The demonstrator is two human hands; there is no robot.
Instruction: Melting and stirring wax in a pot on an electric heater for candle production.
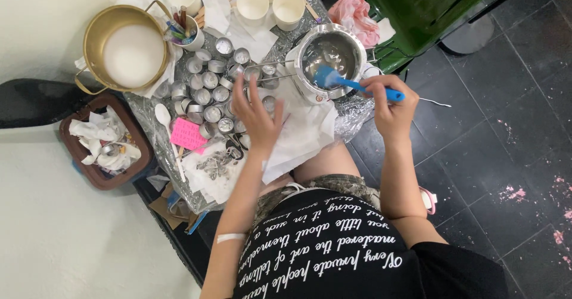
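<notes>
**Stirring a silver pot with a blue spatula**

Far left, at about 9 o'clock, a brown tray [89, 174] holds crumpled white paper. Above it, near 10 o'clock, sits a gold pot [95, 33] filled with something white. Just right of the gold pot is a cup of pens [186, 35]. Below that cup lie many small tin cups [205, 87], packed close together on a shiny wrapped table [156, 129]. A white spoon [164, 115] and a pink card [188, 135] lie at the near edge of the tins.

In the middle, the left hand [256, 113] is spread flat with its fingers open wide. It rests over the tin cups and white paper and grips nothing.

At 12 o'clock stand three white cups [271, 4]. Below them sits the silver pot [329, 57], shiny inside.

At about 2 o'clock, the right hand [390, 105] is closed tight around the handle of the blue spatula [345, 83]. The spatula's flat end is down inside the silver pot. A pink cloth [356, 16] lies behind the pot.
</notes>
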